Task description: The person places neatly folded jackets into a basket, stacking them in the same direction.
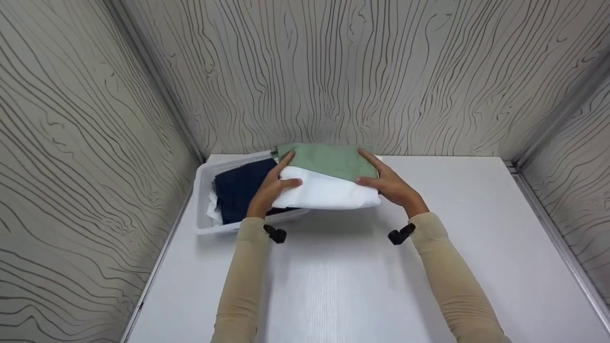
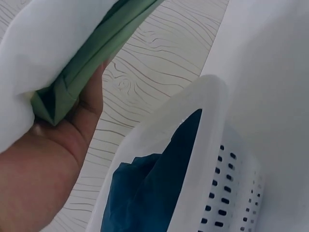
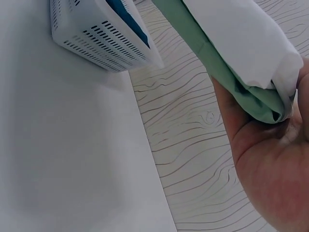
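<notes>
Both hands hold a folded bundle of green and white cloth [image 1: 329, 159] up in front of the back wall. Its green part lies at the far side, and a white part [image 1: 329, 191] faces me. My left hand [image 1: 270, 188] grips the left end, thumb on the white and fingers around the edge. At the right end, my right hand [image 1: 394, 186] grips likewise. In the right wrist view the green layer [image 3: 227, 72] is folded under the white; whether they are one piece I cannot tell. Beneath the left end, a white plastic basket [image 1: 202, 195] is partly hidden.
Inside the basket lies folded dark navy cloth [image 1: 240, 190], with some white cloth [image 1: 213, 209] beside it. The basket stands at the back left of the white table [image 1: 324, 286]. Wood-patterned walls [image 1: 333, 71] rise at the back and both sides.
</notes>
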`<state>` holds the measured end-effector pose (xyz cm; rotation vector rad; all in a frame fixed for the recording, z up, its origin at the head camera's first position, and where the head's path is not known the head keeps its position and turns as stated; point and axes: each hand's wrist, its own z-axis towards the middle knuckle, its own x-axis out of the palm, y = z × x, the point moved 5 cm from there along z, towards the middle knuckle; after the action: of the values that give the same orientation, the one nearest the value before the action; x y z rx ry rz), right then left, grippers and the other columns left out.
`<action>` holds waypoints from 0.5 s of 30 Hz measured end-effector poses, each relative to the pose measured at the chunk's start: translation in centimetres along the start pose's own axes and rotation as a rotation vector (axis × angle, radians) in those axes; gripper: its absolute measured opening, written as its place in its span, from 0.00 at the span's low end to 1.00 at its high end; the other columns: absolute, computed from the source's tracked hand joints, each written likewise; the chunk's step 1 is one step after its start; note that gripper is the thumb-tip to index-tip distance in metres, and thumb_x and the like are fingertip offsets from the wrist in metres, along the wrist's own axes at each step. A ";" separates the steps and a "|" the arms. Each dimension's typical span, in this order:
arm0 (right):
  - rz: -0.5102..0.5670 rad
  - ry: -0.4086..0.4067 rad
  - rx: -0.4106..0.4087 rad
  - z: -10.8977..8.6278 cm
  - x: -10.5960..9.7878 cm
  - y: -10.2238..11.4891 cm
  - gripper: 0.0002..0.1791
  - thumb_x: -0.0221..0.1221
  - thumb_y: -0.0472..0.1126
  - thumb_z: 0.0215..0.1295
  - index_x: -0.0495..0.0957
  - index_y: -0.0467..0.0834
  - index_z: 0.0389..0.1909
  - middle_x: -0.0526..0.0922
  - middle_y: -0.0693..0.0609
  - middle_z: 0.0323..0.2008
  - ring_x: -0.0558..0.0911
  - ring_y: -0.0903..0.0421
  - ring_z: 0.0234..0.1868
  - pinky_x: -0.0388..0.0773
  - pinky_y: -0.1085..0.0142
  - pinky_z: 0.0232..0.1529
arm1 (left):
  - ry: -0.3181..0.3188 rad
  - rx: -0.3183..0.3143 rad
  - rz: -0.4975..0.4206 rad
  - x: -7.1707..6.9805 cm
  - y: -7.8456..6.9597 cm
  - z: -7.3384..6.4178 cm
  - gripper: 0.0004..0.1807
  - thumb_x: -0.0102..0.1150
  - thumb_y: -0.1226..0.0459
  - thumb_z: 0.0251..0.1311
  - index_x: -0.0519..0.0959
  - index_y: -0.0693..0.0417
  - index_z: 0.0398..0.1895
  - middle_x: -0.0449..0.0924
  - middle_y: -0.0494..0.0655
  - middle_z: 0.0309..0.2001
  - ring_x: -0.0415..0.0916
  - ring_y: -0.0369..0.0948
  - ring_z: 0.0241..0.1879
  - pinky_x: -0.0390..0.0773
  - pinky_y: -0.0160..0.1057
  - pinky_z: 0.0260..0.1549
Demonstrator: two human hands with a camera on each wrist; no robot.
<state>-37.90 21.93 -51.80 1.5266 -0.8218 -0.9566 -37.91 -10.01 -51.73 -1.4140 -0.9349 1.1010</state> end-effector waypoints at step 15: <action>0.038 0.044 -0.014 2.6 2.7 0.5 0.54 0.70 0.43 0.70 0.47 0.66 0.87 0.37 0.50 0.88 0.52 0.38 0.84 0.64 0.39 0.76 | -0.045 -0.020 -0.026 -3.2 1.0 -0.9 0.51 0.74 0.59 0.62 0.57 0.25 0.85 0.41 0.37 0.88 0.31 0.50 0.88 0.44 0.63 0.83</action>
<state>-39.08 18.37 -51.87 1.5095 -0.8088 -0.8965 -37.89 -13.47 -52.32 -1.3950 -0.9965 1.1108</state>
